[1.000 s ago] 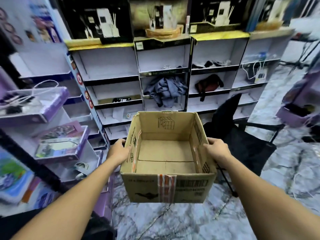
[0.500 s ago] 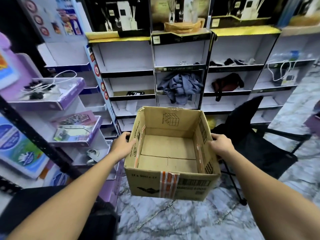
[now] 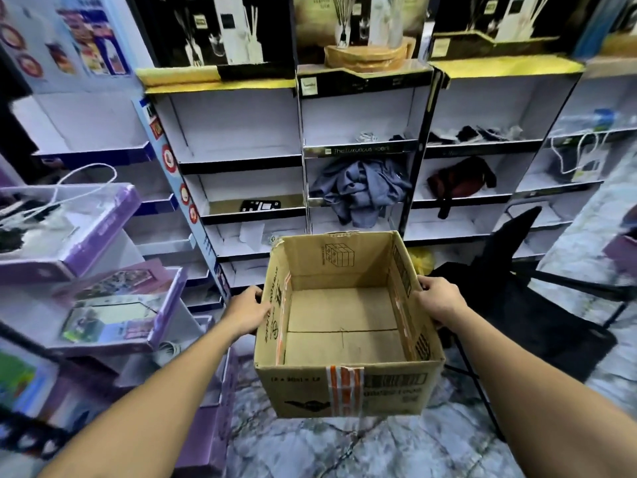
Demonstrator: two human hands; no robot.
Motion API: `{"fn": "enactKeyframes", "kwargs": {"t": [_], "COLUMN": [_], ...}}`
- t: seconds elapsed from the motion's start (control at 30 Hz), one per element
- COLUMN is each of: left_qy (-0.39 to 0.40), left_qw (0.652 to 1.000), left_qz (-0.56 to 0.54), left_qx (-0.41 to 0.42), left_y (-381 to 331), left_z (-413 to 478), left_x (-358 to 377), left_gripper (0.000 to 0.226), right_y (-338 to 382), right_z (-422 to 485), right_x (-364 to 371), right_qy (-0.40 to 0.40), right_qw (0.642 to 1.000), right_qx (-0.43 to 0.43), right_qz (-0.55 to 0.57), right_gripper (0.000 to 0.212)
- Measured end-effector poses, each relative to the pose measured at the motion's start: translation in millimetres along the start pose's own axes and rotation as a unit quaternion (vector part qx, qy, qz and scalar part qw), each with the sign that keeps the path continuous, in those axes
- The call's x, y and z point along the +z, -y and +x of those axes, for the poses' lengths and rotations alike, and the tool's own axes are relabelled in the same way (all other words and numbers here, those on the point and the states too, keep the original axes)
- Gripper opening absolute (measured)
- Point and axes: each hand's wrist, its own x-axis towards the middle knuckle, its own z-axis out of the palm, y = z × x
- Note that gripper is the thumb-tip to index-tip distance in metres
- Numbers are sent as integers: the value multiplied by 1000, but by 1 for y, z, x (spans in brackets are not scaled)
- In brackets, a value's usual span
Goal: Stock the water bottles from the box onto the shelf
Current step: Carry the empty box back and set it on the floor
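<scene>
Cardboard box hangs open-topped above the marble floor, facing the shelves. I see my left hand and right hand gripping its side walls, fingers curled against the cardboard.

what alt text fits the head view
A left hand and right hand hold an empty box by its sides above a marbled floor. Ahead stand shelves, some holding crumpled clothes; a black chair is at right.
</scene>
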Motion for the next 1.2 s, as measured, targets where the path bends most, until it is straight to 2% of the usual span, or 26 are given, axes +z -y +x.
{"fn": "enactKeyframes", "kwargs": {"t": [0.13,0.4,0.63,0.77,0.93,1.03,1.2], "left_qy": [21,25,6,-3,27,34,71], "left_qw": [1000,999,996,993,985,983,976], "left_qz": [-10,-14,9,30,46,46,61], "left_qx": [-5,-36,-85,-116,-164,-177,-194], "left_y": [-9,-20,-34,-31,-5,4,33], "left_z": [42,108,155,184,206,211,230], "left_x": [-3,3,21,38,62,73,94], "left_gripper": [11,9,18,23,27,20,18], "right_y": [13,27,39,33,27,20,5], "right_z": [35,113,195,244,275,285,291], "right_x": [6,17,16,27,42,55,80], "right_qy": [-5,5,80,113,153,171,199], "right_qw": [1000,999,995,989,980,977,969], "right_qx": [16,32,13,4,1,19,38], "right_qz": [-18,-22,-54,-91,-128,-122,-142], "right_gripper": [46,33,20,28,33,38,36]}}
